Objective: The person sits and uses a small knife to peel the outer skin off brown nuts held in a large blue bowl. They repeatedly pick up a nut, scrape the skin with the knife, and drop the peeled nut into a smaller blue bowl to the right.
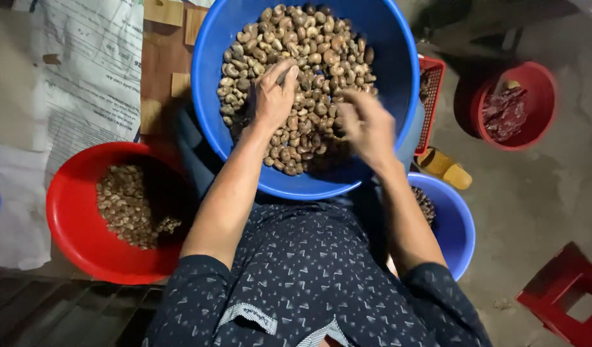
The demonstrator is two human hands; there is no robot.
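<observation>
A large blue basin point(399, 71) rests on my lap, filled with many brown cashew nuts in shell point(309, 45). My left hand point(275, 95) lies on the nuts at the pile's left side, fingers curled into them. My right hand point(366, 125) is blurred over the nuts at the right, fingers spread and pointing left; whether it holds a nut cannot be made out.
A red basin point(68, 222) with paler nuts stands at my left. A smaller blue basin point(456, 225) sits at my right hip. A red crate point(431, 96), a red bucket point(533, 106), a yellow sandal point(445, 168) and a red stool point(565, 299) are on the right. A printed white sack point(78, 83) lies on the left.
</observation>
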